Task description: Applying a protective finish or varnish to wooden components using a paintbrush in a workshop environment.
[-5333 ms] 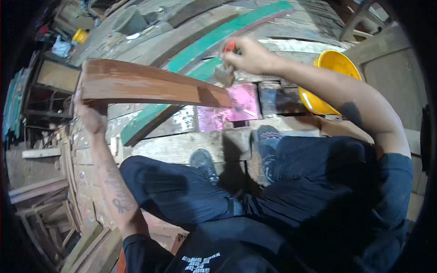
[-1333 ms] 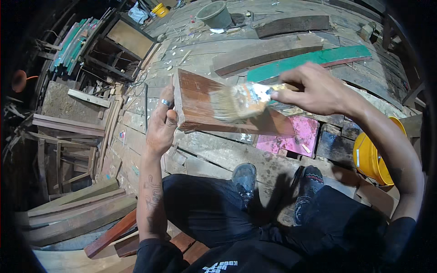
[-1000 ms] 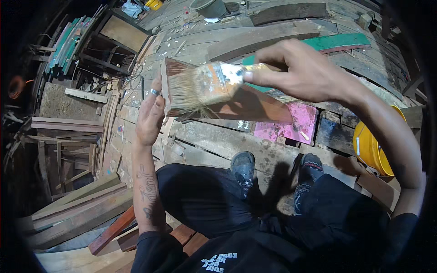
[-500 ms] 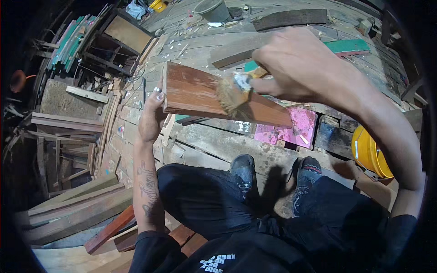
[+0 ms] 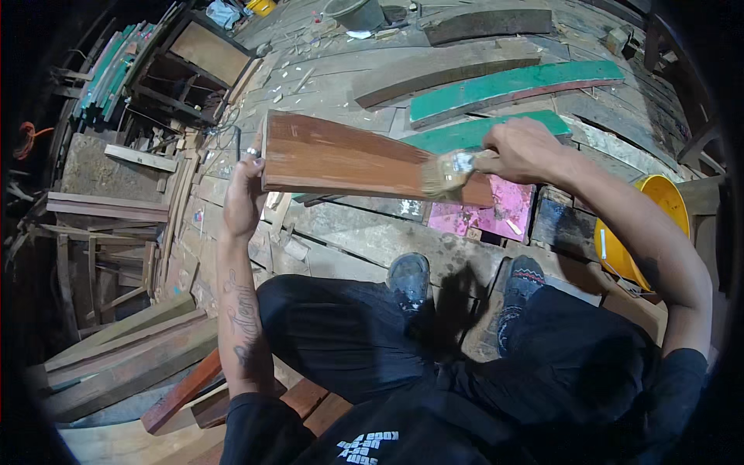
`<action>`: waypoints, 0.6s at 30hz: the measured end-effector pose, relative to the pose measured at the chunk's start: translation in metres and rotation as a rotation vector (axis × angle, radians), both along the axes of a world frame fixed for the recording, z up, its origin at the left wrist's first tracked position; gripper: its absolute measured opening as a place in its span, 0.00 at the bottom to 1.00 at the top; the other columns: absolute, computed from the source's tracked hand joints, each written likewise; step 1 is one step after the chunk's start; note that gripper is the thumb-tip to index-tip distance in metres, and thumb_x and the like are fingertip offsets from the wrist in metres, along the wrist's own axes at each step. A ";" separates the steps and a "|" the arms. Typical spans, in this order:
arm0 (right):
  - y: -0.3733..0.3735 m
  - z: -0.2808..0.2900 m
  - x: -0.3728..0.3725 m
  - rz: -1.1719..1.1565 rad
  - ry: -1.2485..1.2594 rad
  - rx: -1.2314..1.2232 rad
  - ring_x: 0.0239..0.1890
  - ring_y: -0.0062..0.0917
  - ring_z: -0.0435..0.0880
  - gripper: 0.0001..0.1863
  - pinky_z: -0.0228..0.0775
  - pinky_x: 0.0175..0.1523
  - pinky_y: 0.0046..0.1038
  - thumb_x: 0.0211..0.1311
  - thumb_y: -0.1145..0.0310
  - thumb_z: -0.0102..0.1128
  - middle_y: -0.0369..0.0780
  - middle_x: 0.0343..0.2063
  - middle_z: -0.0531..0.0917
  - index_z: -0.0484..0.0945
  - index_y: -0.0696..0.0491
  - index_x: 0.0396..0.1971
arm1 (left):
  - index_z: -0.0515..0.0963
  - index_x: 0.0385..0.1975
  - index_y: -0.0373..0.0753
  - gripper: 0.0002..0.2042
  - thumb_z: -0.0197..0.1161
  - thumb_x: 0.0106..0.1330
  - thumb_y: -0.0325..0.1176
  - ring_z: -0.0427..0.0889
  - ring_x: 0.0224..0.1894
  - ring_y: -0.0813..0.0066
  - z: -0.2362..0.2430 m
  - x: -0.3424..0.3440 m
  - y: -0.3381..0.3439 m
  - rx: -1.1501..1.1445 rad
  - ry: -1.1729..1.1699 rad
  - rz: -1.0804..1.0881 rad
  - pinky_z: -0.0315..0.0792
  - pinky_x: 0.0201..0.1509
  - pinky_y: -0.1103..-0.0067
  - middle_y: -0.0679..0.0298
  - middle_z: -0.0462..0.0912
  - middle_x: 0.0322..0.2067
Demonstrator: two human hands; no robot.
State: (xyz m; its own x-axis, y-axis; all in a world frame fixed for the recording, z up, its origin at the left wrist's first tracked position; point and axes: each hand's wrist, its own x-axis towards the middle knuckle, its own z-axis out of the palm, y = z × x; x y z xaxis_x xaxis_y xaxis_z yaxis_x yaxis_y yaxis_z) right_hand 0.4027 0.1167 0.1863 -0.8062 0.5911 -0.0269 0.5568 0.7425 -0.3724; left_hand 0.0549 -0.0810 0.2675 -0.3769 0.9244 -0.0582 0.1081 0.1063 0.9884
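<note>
My left hand grips the near-left end of a reddish-brown wooden board, its thumb at the end face and the other fingers hidden behind. The board is held up off the floor, stretching to the right in front of me. My right hand is closed round the handle of a wide paintbrush. The brush's pale bristles touch the board's face toward its right end. Beneath that end lies a pink, stained panel.
Green-painted planks and bare curved timbers lie beyond the board. A yellow bucket stands at the right, a grey bucket at the far side. Lumber is stacked at the left. Wood scraps litter the plank floor.
My right hand has moved right and toward me, drawing the brush along the board from its middle toward the right end. My left hand and the board's held end have shifted slightly left.
</note>
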 end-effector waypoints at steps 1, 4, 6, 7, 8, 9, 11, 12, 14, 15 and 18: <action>0.003 0.004 0.006 0.043 -0.100 0.137 0.26 0.46 0.83 0.24 0.75 0.35 0.44 0.56 0.50 0.63 0.53 0.20 0.82 0.83 0.60 0.22 | 0.71 0.59 0.35 0.23 0.47 0.70 0.43 0.77 0.55 0.69 0.001 -0.002 0.001 -0.007 -0.005 -0.012 0.67 0.62 0.72 0.59 0.79 0.52; 0.002 0.014 0.000 0.109 -0.202 0.270 0.27 0.46 0.85 0.17 0.77 0.36 0.44 0.51 0.57 0.63 0.52 0.20 0.83 0.82 0.58 0.19 | 0.73 0.55 0.36 0.21 0.49 0.71 0.45 0.78 0.52 0.71 0.001 0.008 0.002 0.015 -0.012 0.038 0.68 0.60 0.73 0.60 0.81 0.48; -0.011 0.039 -0.021 0.170 -0.133 0.322 0.27 0.45 0.86 0.10 0.78 0.35 0.43 0.46 0.65 0.62 0.51 0.21 0.84 0.82 0.58 0.18 | 0.74 0.54 0.37 0.21 0.49 0.71 0.46 0.78 0.51 0.71 0.002 0.008 0.003 0.026 -0.012 0.028 0.68 0.60 0.73 0.60 0.81 0.48; -0.015 0.055 -0.033 0.213 -0.130 0.349 0.27 0.45 0.86 0.10 0.78 0.35 0.42 0.46 0.66 0.62 0.51 0.21 0.84 0.82 0.58 0.18 | 0.74 0.54 0.37 0.21 0.49 0.71 0.46 0.78 0.51 0.72 0.003 0.009 0.003 0.042 -0.004 0.029 0.68 0.59 0.73 0.61 0.80 0.47; -0.017 0.070 -0.038 0.245 -0.143 0.374 0.28 0.44 0.86 0.10 0.79 0.35 0.42 0.46 0.66 0.62 0.50 0.21 0.84 0.81 0.59 0.17 | 0.75 0.53 0.37 0.21 0.48 0.72 0.47 0.78 0.51 0.71 -0.001 0.013 0.007 0.029 -0.014 0.060 0.68 0.59 0.72 0.61 0.80 0.47; -0.019 0.083 -0.043 0.247 -0.029 0.412 0.28 0.44 0.86 0.10 0.79 0.35 0.41 0.47 0.66 0.62 0.50 0.21 0.84 0.81 0.59 0.17 | 0.75 0.53 0.37 0.21 0.48 0.72 0.47 0.78 0.51 0.71 0.000 0.008 0.007 0.024 -0.009 0.060 0.68 0.59 0.72 0.61 0.80 0.47; -0.018 0.106 -0.053 0.263 0.079 0.417 0.24 0.49 0.83 0.20 0.77 0.33 0.43 0.52 0.57 0.66 0.52 0.18 0.81 0.80 0.61 0.18 | 0.67 0.62 0.32 0.24 0.47 0.72 0.42 0.76 0.55 0.70 -0.002 -0.008 0.007 0.020 -0.045 -0.082 0.65 0.63 0.72 0.57 0.77 0.52; -0.019 0.117 -0.058 0.234 0.108 0.358 0.23 0.48 0.83 0.21 0.76 0.32 0.42 0.54 0.55 0.65 0.52 0.17 0.81 0.81 0.63 0.20 | 0.71 0.51 0.34 0.18 0.48 0.72 0.42 0.78 0.51 0.71 -0.003 -0.012 0.007 0.035 -0.071 -0.031 0.66 0.61 0.72 0.60 0.79 0.47; -0.016 0.147 -0.053 0.248 0.125 0.090 0.19 0.36 0.75 0.20 0.70 0.26 0.37 0.60 0.59 0.62 0.46 0.14 0.76 0.78 0.63 0.20 | 0.72 0.50 0.35 0.17 0.49 0.72 0.42 0.78 0.50 0.71 -0.007 -0.012 0.006 0.030 -0.037 0.016 0.67 0.61 0.72 0.60 0.79 0.47; -0.013 0.166 -0.046 0.286 0.117 -0.117 0.14 0.26 0.68 0.19 0.64 0.21 0.32 0.63 0.65 0.60 0.40 0.12 0.72 0.74 0.61 0.17 | 0.73 0.49 0.35 0.17 0.49 0.72 0.42 0.78 0.50 0.71 -0.009 -0.011 0.006 0.031 -0.005 0.060 0.67 0.60 0.72 0.60 0.79 0.47; -0.022 0.148 -0.061 0.123 0.181 -0.062 0.17 0.38 0.73 0.23 0.69 0.26 0.38 0.61 0.57 0.60 0.48 0.13 0.75 0.78 0.64 0.20 | 0.73 0.47 0.36 0.16 0.49 0.72 0.42 0.78 0.50 0.71 -0.004 -0.003 0.004 0.002 -0.019 0.076 0.67 0.60 0.72 0.59 0.79 0.46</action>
